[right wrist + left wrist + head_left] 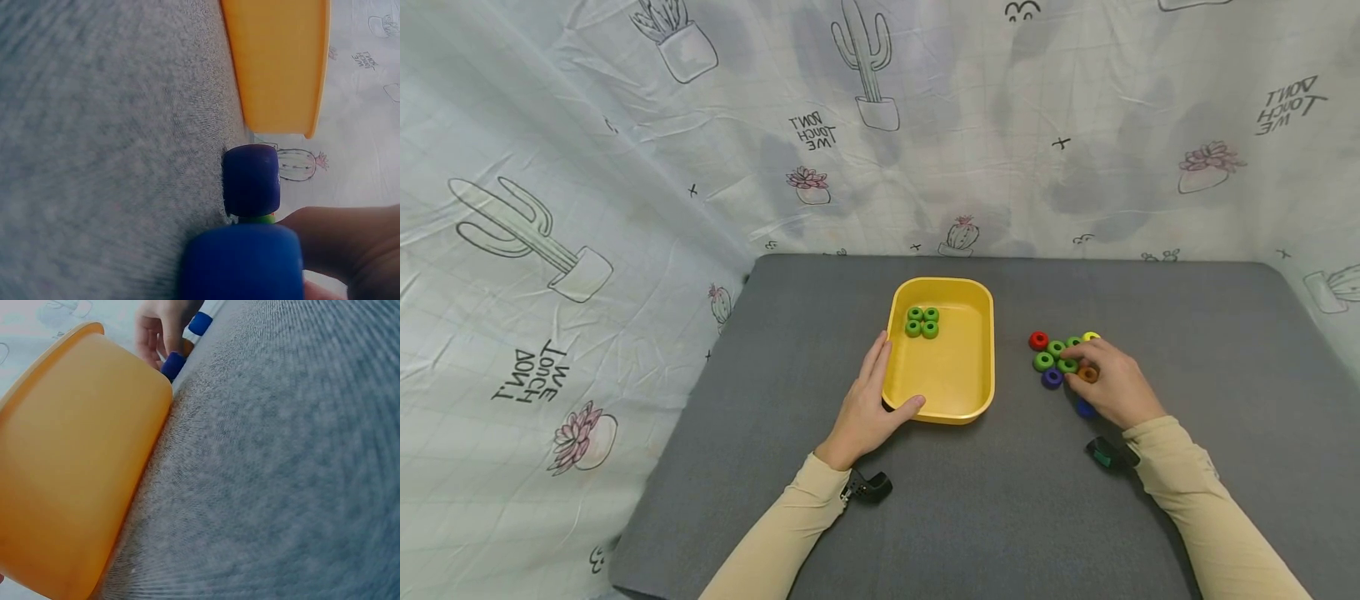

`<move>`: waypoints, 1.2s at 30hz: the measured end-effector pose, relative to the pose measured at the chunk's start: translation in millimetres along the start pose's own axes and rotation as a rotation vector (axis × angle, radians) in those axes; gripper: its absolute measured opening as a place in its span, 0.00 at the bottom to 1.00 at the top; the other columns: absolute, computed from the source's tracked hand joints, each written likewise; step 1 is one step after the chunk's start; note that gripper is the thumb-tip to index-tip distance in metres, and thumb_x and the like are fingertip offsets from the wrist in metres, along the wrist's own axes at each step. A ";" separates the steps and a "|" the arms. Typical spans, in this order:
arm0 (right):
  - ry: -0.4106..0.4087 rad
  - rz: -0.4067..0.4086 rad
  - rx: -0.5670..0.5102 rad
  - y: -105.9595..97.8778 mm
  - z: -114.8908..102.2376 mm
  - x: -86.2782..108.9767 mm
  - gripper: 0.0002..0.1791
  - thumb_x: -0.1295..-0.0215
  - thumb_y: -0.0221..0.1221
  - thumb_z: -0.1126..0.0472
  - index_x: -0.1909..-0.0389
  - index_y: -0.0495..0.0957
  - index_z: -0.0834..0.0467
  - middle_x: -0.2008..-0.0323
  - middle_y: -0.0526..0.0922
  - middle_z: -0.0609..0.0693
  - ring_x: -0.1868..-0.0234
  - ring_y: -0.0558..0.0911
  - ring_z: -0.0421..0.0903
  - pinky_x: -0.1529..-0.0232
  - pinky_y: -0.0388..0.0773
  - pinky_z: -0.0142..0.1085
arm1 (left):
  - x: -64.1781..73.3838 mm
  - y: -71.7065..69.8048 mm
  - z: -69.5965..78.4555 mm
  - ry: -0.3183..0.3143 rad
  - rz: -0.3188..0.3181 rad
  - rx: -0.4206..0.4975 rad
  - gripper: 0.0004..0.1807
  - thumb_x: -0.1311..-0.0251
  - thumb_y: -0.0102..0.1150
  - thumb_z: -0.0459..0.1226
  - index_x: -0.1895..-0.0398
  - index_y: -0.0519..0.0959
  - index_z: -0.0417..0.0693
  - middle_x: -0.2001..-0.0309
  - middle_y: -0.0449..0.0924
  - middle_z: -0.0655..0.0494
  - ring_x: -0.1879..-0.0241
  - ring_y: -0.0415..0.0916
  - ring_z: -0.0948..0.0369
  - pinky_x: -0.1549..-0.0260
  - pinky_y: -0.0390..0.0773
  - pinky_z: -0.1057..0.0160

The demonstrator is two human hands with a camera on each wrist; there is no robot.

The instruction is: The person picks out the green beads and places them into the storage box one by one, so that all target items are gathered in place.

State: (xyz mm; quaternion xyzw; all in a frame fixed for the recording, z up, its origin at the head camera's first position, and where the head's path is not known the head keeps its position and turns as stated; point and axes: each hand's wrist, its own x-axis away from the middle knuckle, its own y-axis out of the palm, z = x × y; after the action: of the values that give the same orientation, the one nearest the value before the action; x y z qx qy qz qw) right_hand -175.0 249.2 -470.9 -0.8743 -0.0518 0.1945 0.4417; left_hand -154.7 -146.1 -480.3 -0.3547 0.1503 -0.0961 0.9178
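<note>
Head view | backdrop [925, 187]: reversed lettering, "DON'T TOUCH" legible | indigo bead [1052, 378], just left of right hand [1112, 387]; orange bead [1087, 375], within its finger-thumb gap; yellow tray [955, 375], farther left, holding four green beads [930, 330] | left hand [865, 417]: fingers straight, thumb spread, against tray | single green bead [1067, 367]: at right hand's bent fingertips, pinch cannot be told

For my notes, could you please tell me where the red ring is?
In the head view, the red ring lies on the table, right of the yellow tray, beside two green rings.
</note>
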 end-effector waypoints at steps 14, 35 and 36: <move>0.003 0.095 0.013 0.8 -0.2 -0.1 0.17 0.42 0.70 0.71 0.51 0.86 0.60 0.60 0.80 0.52 0.67 0.77 0.46 0.70 0.74 0.37 | 0.2 0.0 -1.0 0.002 -0.002 -0.004 0.56 0.35 0.63 0.61 0.15 0.47 0.45 0.14 0.37 0.64 0.18 0.52 0.56 0.27 0.63 0.38; -0.057 0.148 -0.011 -3.8 -8.5 -2.1 0.15 0.40 0.69 0.71 0.51 0.87 0.59 0.55 0.78 0.53 0.71 0.74 0.42 0.72 0.72 0.34 | -0.8 0.5 -0.9 0.001 0.003 -0.009 0.57 0.35 0.62 0.62 0.15 0.47 0.44 0.14 0.38 0.62 0.18 0.52 0.56 0.27 0.63 0.38; -0.057 0.147 -0.018 -4.2 -9.4 -2.2 0.15 0.40 0.69 0.71 0.51 0.87 0.59 0.55 0.78 0.53 0.71 0.75 0.42 0.72 0.73 0.34 | -0.8 0.6 -0.9 0.000 0.004 -0.009 0.57 0.35 0.62 0.62 0.15 0.47 0.44 0.14 0.38 0.62 0.18 0.52 0.55 0.27 0.63 0.38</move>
State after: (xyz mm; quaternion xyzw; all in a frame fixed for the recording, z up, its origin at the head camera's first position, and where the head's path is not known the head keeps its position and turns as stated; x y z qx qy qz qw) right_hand -173.1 244.2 -461.9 -0.8737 -0.0017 0.2508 0.4167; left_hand -155.7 -145.9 -481.2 -0.3587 0.1517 -0.0937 0.9163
